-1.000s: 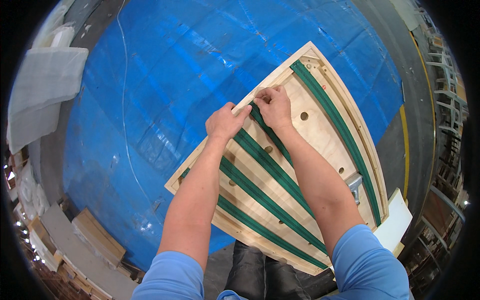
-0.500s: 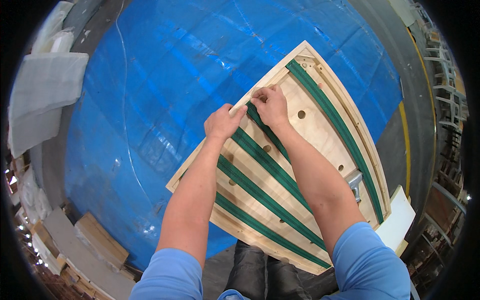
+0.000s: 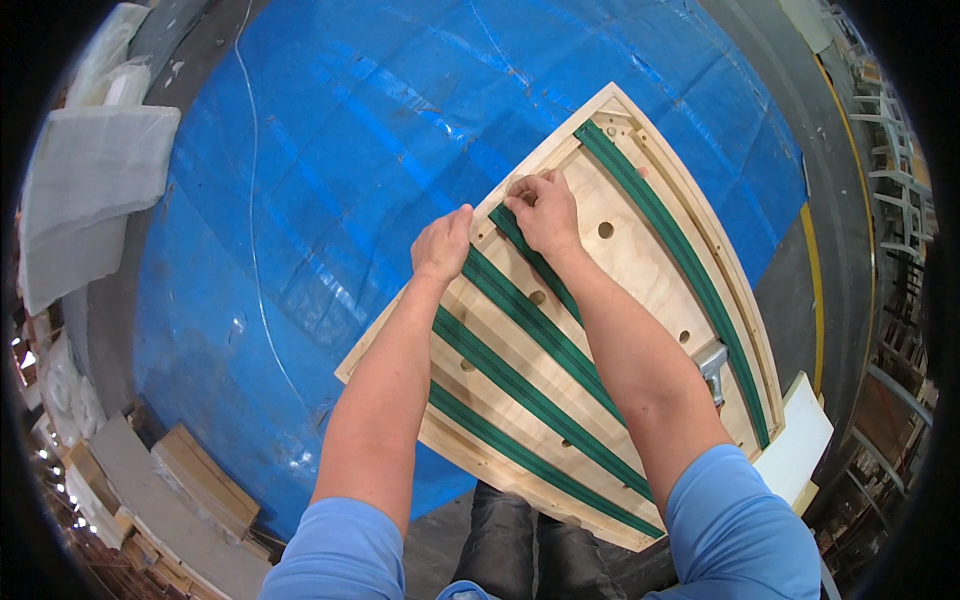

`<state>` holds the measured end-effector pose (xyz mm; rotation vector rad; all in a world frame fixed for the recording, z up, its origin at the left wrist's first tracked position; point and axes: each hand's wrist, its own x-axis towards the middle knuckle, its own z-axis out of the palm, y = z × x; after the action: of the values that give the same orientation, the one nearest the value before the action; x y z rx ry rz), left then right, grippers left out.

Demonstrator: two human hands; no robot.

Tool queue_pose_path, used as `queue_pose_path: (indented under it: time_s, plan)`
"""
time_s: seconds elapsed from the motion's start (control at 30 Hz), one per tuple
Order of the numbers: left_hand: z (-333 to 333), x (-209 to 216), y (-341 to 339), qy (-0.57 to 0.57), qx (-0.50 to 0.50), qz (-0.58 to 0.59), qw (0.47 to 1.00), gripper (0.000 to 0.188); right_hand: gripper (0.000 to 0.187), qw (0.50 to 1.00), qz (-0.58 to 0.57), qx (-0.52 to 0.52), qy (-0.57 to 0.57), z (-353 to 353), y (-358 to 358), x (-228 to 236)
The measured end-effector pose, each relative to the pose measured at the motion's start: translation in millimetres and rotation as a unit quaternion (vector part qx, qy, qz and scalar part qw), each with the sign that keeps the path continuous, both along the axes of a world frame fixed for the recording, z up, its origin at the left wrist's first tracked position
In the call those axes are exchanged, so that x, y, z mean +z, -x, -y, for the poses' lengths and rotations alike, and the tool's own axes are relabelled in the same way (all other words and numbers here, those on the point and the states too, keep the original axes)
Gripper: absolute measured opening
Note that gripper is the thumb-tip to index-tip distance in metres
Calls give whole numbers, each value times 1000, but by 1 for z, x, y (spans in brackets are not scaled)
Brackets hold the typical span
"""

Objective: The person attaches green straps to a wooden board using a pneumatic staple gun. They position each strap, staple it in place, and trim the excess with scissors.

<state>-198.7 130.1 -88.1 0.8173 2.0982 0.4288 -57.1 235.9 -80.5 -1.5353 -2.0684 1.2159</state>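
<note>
A curved wooden frame (image 3: pixel 597 103) with a plywood panel inside lies before me, crossed by several green webbing straps (image 3: pixel 530 310). My left hand (image 3: pixel 440 248) is closed over the far left rail of this frame. Farther along that rail, my right hand (image 3: pixel 545 213) has its thumb and fingers pinched beside the end of a short-looking green strap (image 3: pixel 508 228). What sits between those fingertips, if anything, is too small to make out. Part of this strap runs hidden under my right forearm. Beside that forearm, a silver metal tool (image 3: pixel 711 362) rests on the panel.
A blue tarp (image 3: pixel 330 120) covers the floor around the frame. Pale wrapped pieces (image 3: pixel 100 190) stand at the left, and a cardboard-brown box (image 3: pixel 205 482) lies below them. A white board (image 3: pixel 795 440) juts out at right. Metal racks (image 3: pixel 900 210) line the far right.
My left hand has shifted slightly, and its thumb has come back from the rail's inner side. My right hand stays almost in place, uncovering slightly more of the strap's end.
</note>
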Motion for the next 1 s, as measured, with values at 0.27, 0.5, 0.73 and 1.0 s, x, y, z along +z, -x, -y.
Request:
queue_pose_path:
  time_s: [0.27, 0.5, 0.73, 1.0]
  plan:
    - [-14, 12, -9, 70, -46, -38, 996, 72, 10, 1000, -6, -4, 10, -2, -1, -1]
    - [-18, 17, -9, 92, -34, -32, 995, 73, 10, 1000, -2, 0, 17, -3, -1, 1]
    - [-18, 20, -10, 84, -28, -42, 995, 71, 10, 1000, 0, 0, 15, -3, -1, 0]
    - [-19, 19, -8, 92, -17, -20, 995, 69, 11, 1000, 6, 4, 9, -3, 0, -1]
